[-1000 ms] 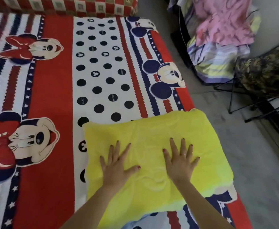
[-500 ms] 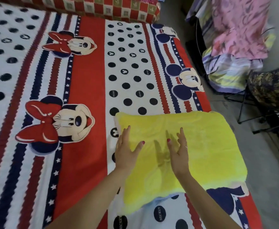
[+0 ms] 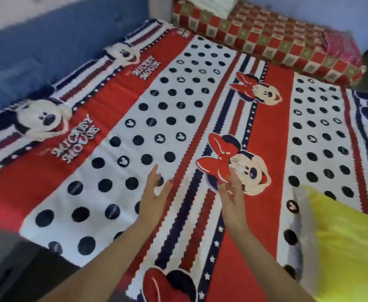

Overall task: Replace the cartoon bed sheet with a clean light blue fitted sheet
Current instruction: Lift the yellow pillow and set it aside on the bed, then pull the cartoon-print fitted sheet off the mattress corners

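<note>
At far left a blue padded headboard [image 3: 47, 51] is seen, blurred, with the cartoon bed sheet [image 3: 178, 118] running up against it. The sheet is spread flat over the whole mattress, from the headboard side across to the right edge of the view; the near-left edge is seen dropping over the mattress side. It is judged to be thin, soft and light, floppy with no stiffness, not fragile, likely to bunch and drag when pulled. The best hold is judged to be at a corner or along an edge, where cloth can be gathered and peeled up; the flat middle offers nothing to pinch.

The left hand [image 3: 154, 197] is held above the dotted white band, fingers straight and slightly spread, palm turned inward, nothing grasped. Contact with the sheet cannot be told; it seems to hover.

The right hand [image 3: 233, 192] is held just beside it over the red bow print, fingers extended and loose, nothing grasped either.

A red-checked cushion [image 3: 266, 40] is lying along the far end. A yellow pillow [image 3: 342, 243] is resting on the sheet at lower right. No light blue fitted sheet is seen.
</note>
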